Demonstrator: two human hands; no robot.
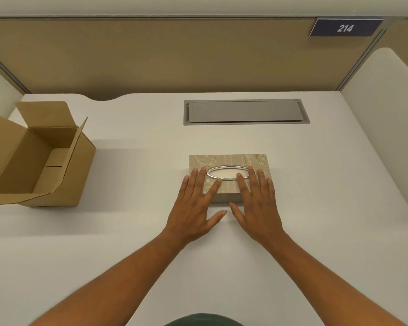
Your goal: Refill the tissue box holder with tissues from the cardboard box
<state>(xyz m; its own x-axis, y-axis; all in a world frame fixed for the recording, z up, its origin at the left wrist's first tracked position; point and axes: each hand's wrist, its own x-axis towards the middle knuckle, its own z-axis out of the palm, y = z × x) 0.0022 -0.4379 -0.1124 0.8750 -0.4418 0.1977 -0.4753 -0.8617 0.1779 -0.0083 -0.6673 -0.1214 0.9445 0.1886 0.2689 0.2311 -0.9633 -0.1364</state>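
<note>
Hands flat on a job near its close: the left hand (196, 208) and right hand (257, 205) lie open, fingers spread, pressing down on the patterned lid of the tissue box holder (229, 161), thumbs off its near edge and gripping nothing. The holder sits square on the desk (127, 231), just in front of the person and right of centre, its metal-ringed oval slot (227, 173) showing pale between the fingertips. Well apart to the left stands the cardboard box (45, 161), flaps up, its visible interior bare.

The holder looks rigid and light, a fabric-covered shell that should take firm pressure on top but may skid on the smooth desk if pushed sideways; its two short ends appear the safest places to take hold. The tissues inside, if that pale surface is theirs, would be soft and tear easily when drawn through the ring.

Open desk lies on every side of the holder. A recessed grey panel (246, 112) sits beyond it, clear of the hands, and low partition walls close the desk at the back and both sides.
</note>
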